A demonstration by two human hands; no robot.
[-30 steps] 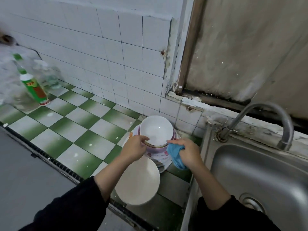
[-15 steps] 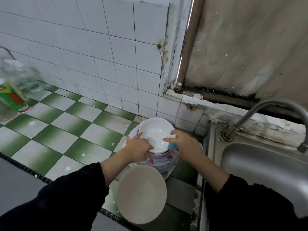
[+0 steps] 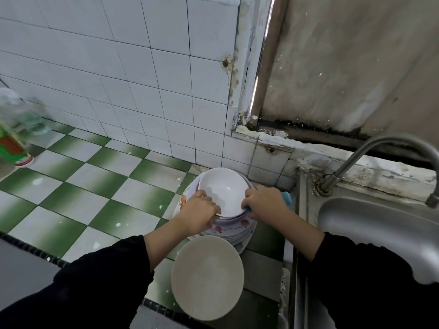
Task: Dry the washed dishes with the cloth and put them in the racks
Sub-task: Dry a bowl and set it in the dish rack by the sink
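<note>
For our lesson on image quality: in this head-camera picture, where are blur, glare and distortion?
Head view: the green-labelled bottle at the left edge is blurred; the white bowl is sharp, with a small glint inside; a glare streak runs down the metal window frame; the wall tile lines bow from the wide-angle lens.

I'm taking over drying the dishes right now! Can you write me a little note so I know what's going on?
Left hand: its fingers grip the near-left rim of the white bowl.
Right hand: it holds the blue cloth at the bowl's right rim.
The bowl sits on top of the stack of dishes in the counter corner beside the sink. A beige dish lies nearer you.
Done: no dish is racked that I can see, and no rack is in view.
Left: wipe the bowl and rack it, then the stack and the beige dish.
</note>
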